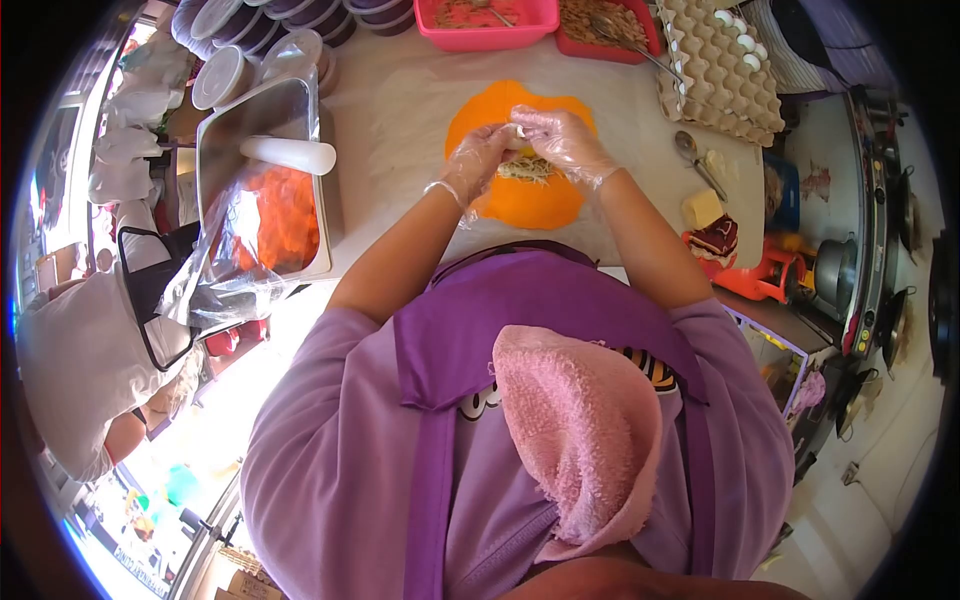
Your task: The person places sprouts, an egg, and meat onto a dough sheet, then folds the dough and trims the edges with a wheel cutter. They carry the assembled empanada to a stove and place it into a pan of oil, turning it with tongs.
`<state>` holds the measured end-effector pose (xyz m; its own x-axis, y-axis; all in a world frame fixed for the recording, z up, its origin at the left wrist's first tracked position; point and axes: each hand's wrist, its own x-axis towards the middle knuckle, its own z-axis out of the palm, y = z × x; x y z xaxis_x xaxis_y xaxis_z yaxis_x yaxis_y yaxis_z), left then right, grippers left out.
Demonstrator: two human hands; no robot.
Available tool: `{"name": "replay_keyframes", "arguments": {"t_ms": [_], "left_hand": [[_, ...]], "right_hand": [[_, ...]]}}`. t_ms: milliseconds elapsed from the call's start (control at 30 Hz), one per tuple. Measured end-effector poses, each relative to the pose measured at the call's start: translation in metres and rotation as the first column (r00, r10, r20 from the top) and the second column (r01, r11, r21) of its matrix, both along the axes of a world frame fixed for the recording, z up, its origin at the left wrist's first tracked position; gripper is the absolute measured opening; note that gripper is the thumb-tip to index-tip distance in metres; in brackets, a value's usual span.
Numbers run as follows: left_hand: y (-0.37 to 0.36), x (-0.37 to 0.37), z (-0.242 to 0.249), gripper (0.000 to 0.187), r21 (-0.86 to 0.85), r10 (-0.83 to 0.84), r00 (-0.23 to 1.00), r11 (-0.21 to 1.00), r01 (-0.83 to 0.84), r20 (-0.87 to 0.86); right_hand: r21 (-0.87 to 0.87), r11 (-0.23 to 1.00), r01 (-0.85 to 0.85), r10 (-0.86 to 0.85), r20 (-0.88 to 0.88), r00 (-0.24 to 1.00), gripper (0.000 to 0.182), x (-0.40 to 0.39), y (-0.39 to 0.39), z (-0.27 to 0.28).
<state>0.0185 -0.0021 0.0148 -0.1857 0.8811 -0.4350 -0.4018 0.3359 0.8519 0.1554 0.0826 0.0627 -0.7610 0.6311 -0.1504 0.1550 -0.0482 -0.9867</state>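
My left hand [476,160] and my right hand [560,142], both in clear plastic gloves, meet over a flat orange dough round [528,208]. Their fingers are closed around a small white egg [516,140], mostly hidden by the fingertips. A patch of yellow shows just beneath it. Pale shredded filling [525,172] lies on the dough's middle, below the hands. The dough rests on a whitish covered table [390,130].
To the left, a tray [325,225] holds orange dough, plastic film and a white rolling pin [290,154]. Lidded tubs [222,78] stand behind. Pink containers [487,40], egg cartons [715,75], a spoon [700,165] and a yellow block [702,209] lie farther back and right.
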Motion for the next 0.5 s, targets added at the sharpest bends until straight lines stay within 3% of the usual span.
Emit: {"name": "replay_keyframes", "arguments": {"t_ms": [133,300,433,500], "left_hand": [[-0.002,0.000,0.001,0.035,-0.002,-0.012,1.000,1.000,0.012,0.001],[-0.003,0.000,-0.002,0.036,0.003,0.010,0.997,1.000,-0.010,0.073],[-0.004,0.001,-0.003,0.036,-0.009,-0.019,0.998,1.000,0.020,0.056],[-0.004,0.003,0.001,0.036,-0.026,-0.033,0.991,0.999,0.037,0.130]], "right_hand": [[-0.006,0.999,0.046,-0.046,0.053,0.998,0.032,0.001,0.000,0.006],[0.299,0.954,0.011,-0.051,0.125,0.991,0.022,0.002,0.000,0.013],[0.290,0.953,0.087,-0.110,0.067,0.992,0.019,-0.001,-0.005,0.014],[0.408,0.911,0.054,-0.135,0.172,0.976,0.019,-0.002,-0.007,0.018]]}}
